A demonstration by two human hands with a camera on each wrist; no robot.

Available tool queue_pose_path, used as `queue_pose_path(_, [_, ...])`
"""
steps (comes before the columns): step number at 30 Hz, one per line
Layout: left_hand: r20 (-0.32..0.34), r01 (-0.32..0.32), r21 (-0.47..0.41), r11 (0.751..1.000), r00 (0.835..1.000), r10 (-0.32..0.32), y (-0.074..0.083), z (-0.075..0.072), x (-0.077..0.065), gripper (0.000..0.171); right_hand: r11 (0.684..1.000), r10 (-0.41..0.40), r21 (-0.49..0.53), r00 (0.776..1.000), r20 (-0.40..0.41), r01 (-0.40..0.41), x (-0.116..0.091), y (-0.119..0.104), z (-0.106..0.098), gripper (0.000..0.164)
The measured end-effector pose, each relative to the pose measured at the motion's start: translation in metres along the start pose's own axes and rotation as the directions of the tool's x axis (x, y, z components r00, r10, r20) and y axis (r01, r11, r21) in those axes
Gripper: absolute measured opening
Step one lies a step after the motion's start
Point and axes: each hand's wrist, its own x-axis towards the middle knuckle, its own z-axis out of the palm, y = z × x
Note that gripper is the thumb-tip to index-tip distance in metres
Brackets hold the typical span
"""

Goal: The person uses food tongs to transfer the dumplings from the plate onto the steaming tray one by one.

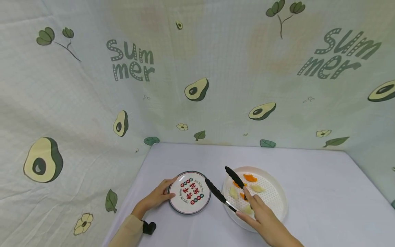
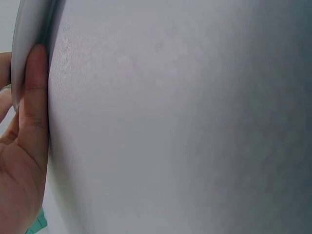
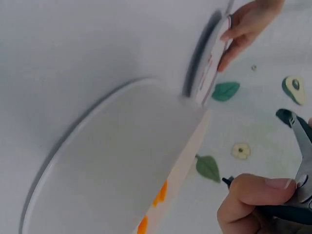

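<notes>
My left hand (image 1: 158,195) holds the left rim of a small white plate (image 1: 176,192) with a dark edge and red printed characters. In the left wrist view its thumb and fingers (image 2: 34,107) lie on either side of the plate's edge (image 2: 27,44). My right hand (image 1: 266,219) grips black-tipped metal tongs (image 1: 216,191), whose arms stand spread apart with nothing between the tips. One tip is over the large round white tray (image 1: 274,195), the other beside the plate's right rim. Several orange pieces (image 1: 250,178) and pale yellow pieces (image 1: 257,188) lie on the tray's dotted surface.
The plate and tray stand side by side on a white-covered table (image 1: 321,192). A cloth (image 1: 222,113) printed with avocados and leaves hangs behind and at the sides. A small black object (image 1: 149,227) is at the left wrist.
</notes>
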Motion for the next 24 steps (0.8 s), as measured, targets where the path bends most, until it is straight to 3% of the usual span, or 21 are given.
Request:
queue_pose_path(7, [0.003,0.002,-0.011,1.0,1.0,-0.002,0.002,0.001,0.002,0.069,0.998,0.014,0.061,1.0,-0.016,-0.013,0.014,-0.027,0.028,0.089])
queue_pose_path(17, [-0.012,0.001,-0.019,1.0,1.0,-0.001,0.003,0.001,0.001,0.069,0.998,-0.039,0.05,0.994,0.101,0.034,0.035,-0.045,0.063,0.095])
queue_pose_path(24, [-0.003,0.012,0.004,1.0,1.0,-0.012,0.0,0.0,0.001,0.069,0.998,-0.047,0.04,0.992,0.119,0.043,0.046,-0.055,0.078,0.096])
